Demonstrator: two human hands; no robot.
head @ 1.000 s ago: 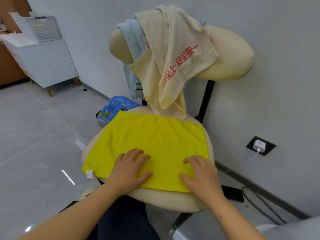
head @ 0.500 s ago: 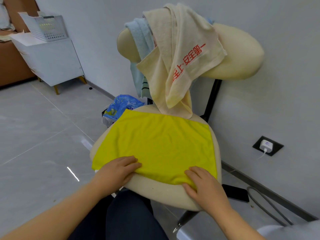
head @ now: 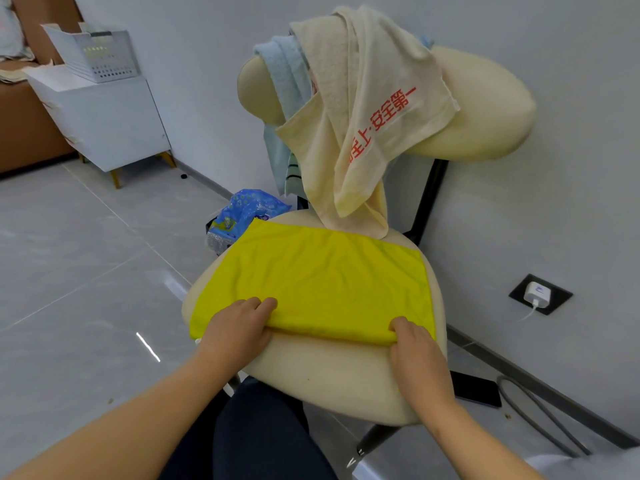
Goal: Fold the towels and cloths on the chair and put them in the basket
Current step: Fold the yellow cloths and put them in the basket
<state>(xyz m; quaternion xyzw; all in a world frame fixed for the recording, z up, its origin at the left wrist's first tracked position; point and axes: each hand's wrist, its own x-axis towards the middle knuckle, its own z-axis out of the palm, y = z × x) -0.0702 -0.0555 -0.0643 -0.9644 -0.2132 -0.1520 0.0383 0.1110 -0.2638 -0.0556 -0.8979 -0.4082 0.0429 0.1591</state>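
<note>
Yellow cloth [head: 318, 282] lies spread over the chair seat [head: 332, 375], which serves as the folding surface. Its far edge meets the hanging end of the beige towel [head: 360, 109]. The left hand [head: 239, 327] and right hand [head: 415, 344] each pinch the near edge, one toward each end, likely to lift it into a fold. A second ago both hands lay flat, smoothing the middle; they have since slid back to that edge.

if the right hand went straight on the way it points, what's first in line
Beyond the yellow cloth the right hand grips, probably the hanging end of the beige towel; depth unclear.
</note>
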